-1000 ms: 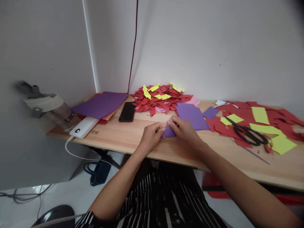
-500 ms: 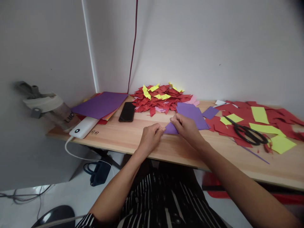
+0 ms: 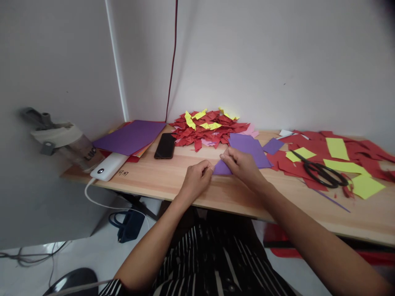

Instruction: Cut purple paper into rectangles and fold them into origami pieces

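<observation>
Between my two hands is a folded piece of purple paper (image 3: 221, 168), held just above or on the table near its front edge. My left hand (image 3: 198, 176) pinches its left corner, fingers curled in. My right hand (image 3: 240, 163) is closed over its upper right side and hides part of it. Behind my right hand lie larger sheets of purple paper (image 3: 251, 146), with a small purple rectangle (image 3: 273, 145) to their right. A pile of folded red paper pieces (image 3: 212, 133), topped by several yellow ones (image 3: 211, 126), rests against the wall.
Black-handled scissors (image 3: 324, 174) lie on red paper scraps (image 3: 311, 144) and yellow pieces (image 3: 368, 186) at right. Left of my hands are a phone (image 3: 164, 145), a white power bank (image 3: 111, 165) with a cable, a stack of coloured sheets (image 3: 131, 136) and a bottle (image 3: 66, 144).
Almost nothing differs. Both hands keep their grip on the purple paper, with only a very slight shift of the fingers and camera.
</observation>
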Tool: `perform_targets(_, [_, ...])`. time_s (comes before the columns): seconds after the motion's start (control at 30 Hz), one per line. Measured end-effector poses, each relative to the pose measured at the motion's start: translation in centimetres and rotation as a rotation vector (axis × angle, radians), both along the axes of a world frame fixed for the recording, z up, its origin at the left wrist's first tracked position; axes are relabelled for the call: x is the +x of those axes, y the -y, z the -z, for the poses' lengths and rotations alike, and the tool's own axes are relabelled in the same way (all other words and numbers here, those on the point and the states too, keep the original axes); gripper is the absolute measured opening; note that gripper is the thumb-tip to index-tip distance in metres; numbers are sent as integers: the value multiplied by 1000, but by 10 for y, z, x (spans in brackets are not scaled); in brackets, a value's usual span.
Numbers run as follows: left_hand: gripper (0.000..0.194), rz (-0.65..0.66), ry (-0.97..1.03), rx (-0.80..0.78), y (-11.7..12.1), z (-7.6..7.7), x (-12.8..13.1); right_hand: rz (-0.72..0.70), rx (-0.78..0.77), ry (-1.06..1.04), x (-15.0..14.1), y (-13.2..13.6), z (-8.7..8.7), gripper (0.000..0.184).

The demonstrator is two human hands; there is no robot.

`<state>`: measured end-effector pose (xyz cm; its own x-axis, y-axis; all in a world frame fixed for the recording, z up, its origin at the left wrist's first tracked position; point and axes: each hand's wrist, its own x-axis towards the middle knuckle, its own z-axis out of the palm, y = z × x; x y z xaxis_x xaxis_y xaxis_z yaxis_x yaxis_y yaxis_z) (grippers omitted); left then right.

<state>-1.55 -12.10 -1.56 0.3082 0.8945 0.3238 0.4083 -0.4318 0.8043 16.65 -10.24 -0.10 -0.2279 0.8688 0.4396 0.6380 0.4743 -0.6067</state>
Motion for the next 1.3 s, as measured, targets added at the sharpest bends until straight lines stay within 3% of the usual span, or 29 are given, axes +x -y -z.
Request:
perform_targets(0.17, [25,63,15,13,0,-2,2,-70,-53,69,-9,3,4,29])
perform_targets(0.57, [31,35,18,-73,1,-4,0,11,-7,-40,-5,1,2,33])
perform_targets(0.73, [33,45,94,-99,1,-5,-5,-99,-207,-217,-1,-2,-4,39])
perform_targets(0.83, [33,120,190,-174,0,-3,-7,-198,-406,-390,5,1,-10,39])
perform_targets(0.97, [33,208,254,-229,-1,-2,-8,-312,-600,-446,10,5,-15,37])
perform_targets(1.1, [34,218,324,-267,0,-5,-8,-356,-647,-491,10,7,-17,38])
perform_targets(1.3, [38,215,405,-343,2,-8,-6,-394,-561,-420,10,5,-16,41])
